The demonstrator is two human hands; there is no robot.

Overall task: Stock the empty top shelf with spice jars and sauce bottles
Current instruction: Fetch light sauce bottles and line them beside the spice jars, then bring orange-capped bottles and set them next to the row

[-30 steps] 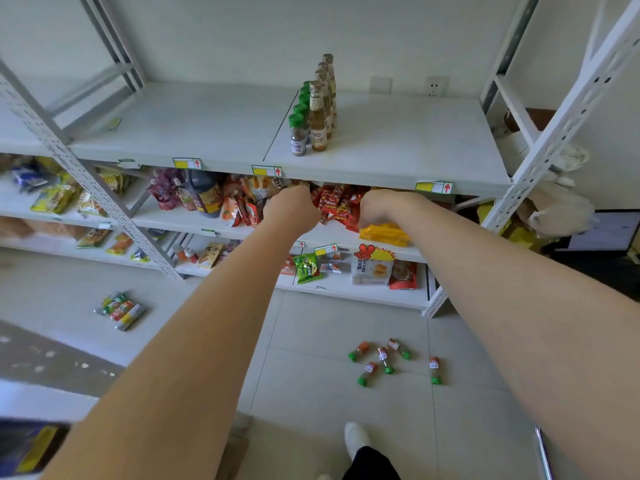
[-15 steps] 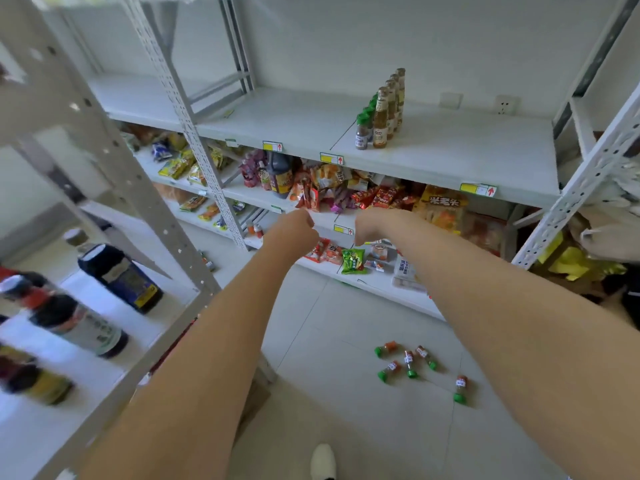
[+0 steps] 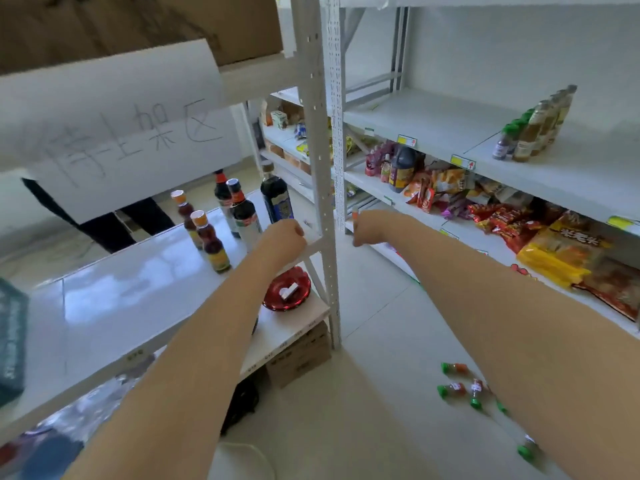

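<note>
The view has swung from the top shelf point(image 3: 433, 123), now at two o'clock, to the sauce bottles point(image 3: 239, 209) at ten o'clock, the left hand point(image 3: 284, 237) and right hand point(image 3: 367, 226) curled and seemingly empty, probably about to fetch more.

The shelf post point(image 3: 323, 168) is perforated white-painted metal, the left shelf board point(image 3: 138, 289) glossy, the sign point(image 3: 121, 133) matt paper, the sauce bottles point(image 3: 244, 216) dark and shiny.

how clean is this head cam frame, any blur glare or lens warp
Head view: motion blur softens the whole frame, worst on the paper sign and the small jars on the floor; bright glare whitens the glossy shelf; the wide lens makes the shelf post lean; light is soft and even, shadows faint.
</note>
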